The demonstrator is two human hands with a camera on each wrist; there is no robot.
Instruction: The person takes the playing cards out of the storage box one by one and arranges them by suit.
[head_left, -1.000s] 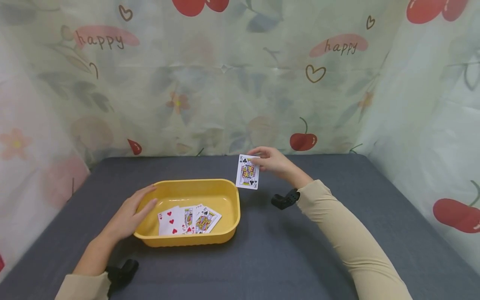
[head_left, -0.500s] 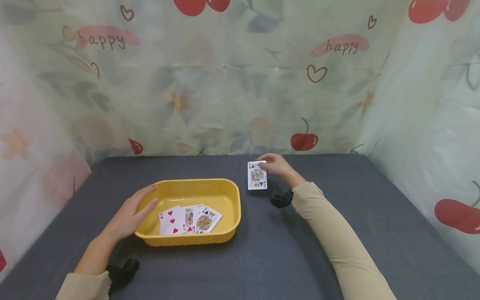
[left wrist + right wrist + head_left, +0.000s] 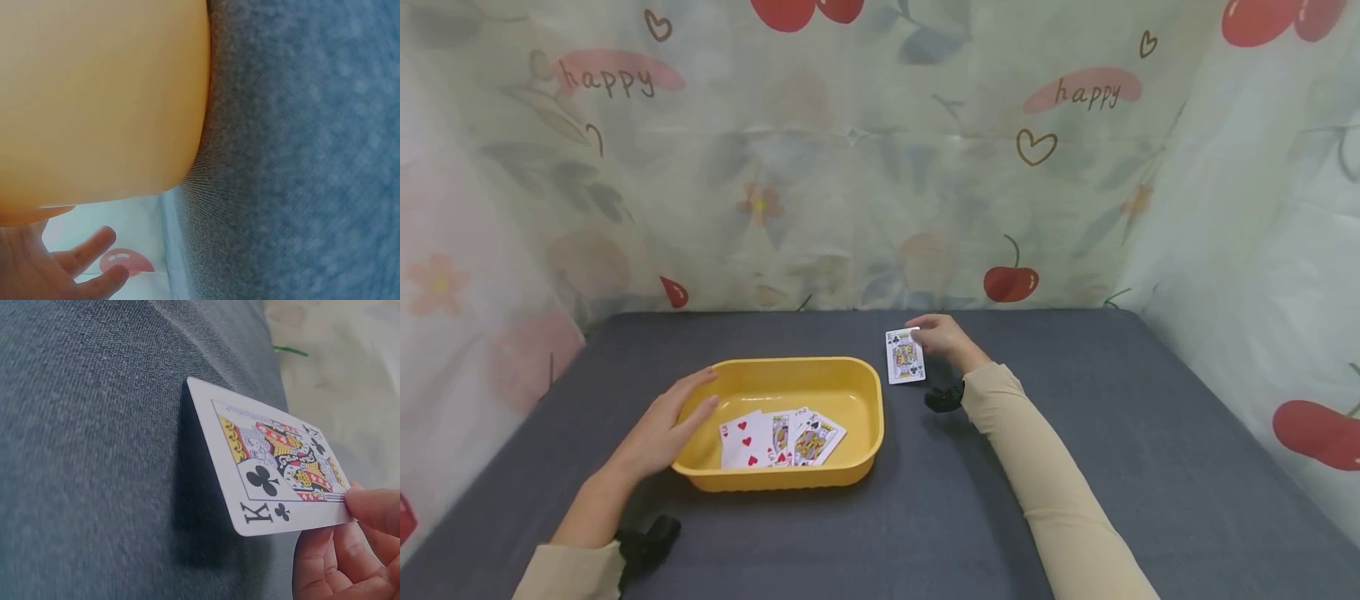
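My right hand [image 3: 946, 340] pinches a king of clubs playing card [image 3: 906, 356] by its far right corner, thumb on the face. In the right wrist view the card [image 3: 275, 469] tilts face up just above the cloth, a shadow under it. My left hand [image 3: 658, 425] rests on the left rim of a yellow tray [image 3: 857, 477], thumb reaching over the inside. In the left wrist view its fingers [image 3: 94, 250] are loosely extended past the tray's outer wall [image 3: 106, 100]. Inside the tray several overlapping cards lie face up, among them a hearts card [image 3: 745, 442] and a king [image 3: 817, 440].
A dark grey cloth [image 3: 970, 517] covers the table. Patterned sheets [image 3: 850, 208] with cherries and "happy" lettering stand behind it and at both sides. A black wrist device [image 3: 946, 397] sits at each sleeve end.
The right hand has carried the king of clubs away from the tray's right rim, lowering it near the cloth and finally shifting slightly left. The left hand has stayed on the tray.
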